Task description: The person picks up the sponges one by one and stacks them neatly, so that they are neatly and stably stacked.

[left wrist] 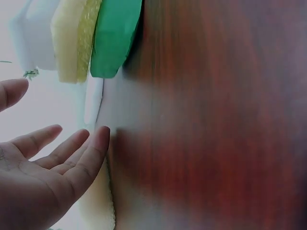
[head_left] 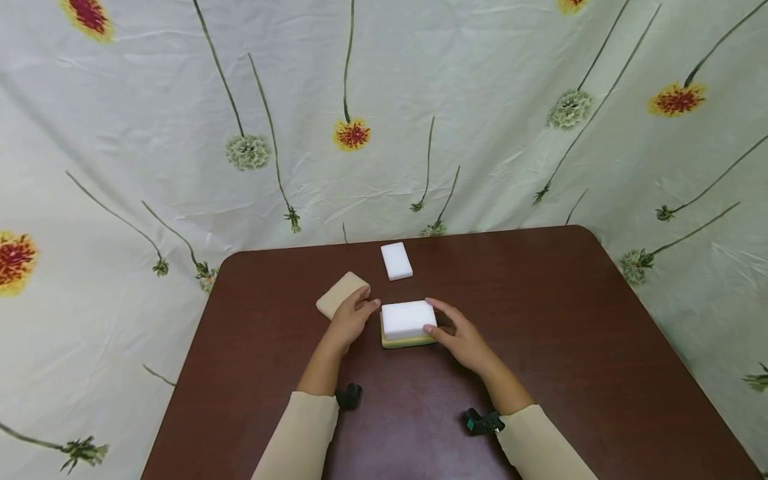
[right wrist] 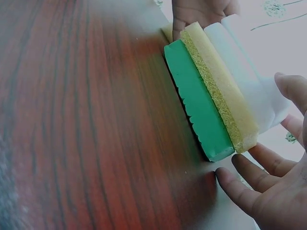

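Note:
A stack stands mid-table: a green block [right wrist: 201,103] lowest, a yellow sponge [right wrist: 218,86] on it, and white foam [head_left: 409,319] on top, in what looks like two layers. My right hand [head_left: 465,339] is at the stack's right end, thumb by the front corner of the white foam, forefinger by the back corner. Its other fingers extend beside the yellow sponge; firm contact is not clear. My left hand [head_left: 351,319] is left of the stack, apart from it, fingers loosely extended and holding nothing. A beige sponge [head_left: 339,293] lies flat beside it, partly covered by that hand in the head view.
Farther back, a separate white foam block [head_left: 397,261] lies on the dark brown table [head_left: 516,280]. Behind the table hangs a pale flowered cloth [head_left: 384,180]. Dark wrist straps [head_left: 483,422] are on both forearms.

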Demonstrator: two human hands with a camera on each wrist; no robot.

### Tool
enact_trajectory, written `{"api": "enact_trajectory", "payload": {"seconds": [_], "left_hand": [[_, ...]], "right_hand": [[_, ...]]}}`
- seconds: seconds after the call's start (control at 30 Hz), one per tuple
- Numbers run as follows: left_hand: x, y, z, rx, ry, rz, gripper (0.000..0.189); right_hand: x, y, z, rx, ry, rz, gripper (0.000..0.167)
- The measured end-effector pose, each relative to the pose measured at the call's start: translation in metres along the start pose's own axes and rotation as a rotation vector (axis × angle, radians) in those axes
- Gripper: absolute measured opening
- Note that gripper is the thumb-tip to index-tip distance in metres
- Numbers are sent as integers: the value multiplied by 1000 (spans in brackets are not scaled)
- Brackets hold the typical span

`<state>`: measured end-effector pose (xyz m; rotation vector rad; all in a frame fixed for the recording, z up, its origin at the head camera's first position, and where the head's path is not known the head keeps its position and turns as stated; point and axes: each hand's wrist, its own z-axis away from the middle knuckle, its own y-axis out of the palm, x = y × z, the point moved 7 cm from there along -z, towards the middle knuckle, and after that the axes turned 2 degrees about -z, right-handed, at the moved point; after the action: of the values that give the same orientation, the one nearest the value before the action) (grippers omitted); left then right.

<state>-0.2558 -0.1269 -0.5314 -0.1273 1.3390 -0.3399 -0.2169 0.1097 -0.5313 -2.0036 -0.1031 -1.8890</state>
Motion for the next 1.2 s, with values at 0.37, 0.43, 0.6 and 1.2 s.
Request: {"api": "enact_trajectory", "payload": {"seconds": [0.37,0.43,0.6,1.2], "left_hand": [[-8,-8,-25,38,-31,-95,72],[-10,-8,-28,40,-34,-95,72],[-12,-7,-37,46,-37,-118,71],[-12,2,-68,57,-38,-136,66]], "right_hand": [[3,-2,-1,-6,-11,24,57],[13,-3,2,-5,-8,22,57],[39,-2,8,1,3,15,56],[41,0,9,4,5,19,55]]}}
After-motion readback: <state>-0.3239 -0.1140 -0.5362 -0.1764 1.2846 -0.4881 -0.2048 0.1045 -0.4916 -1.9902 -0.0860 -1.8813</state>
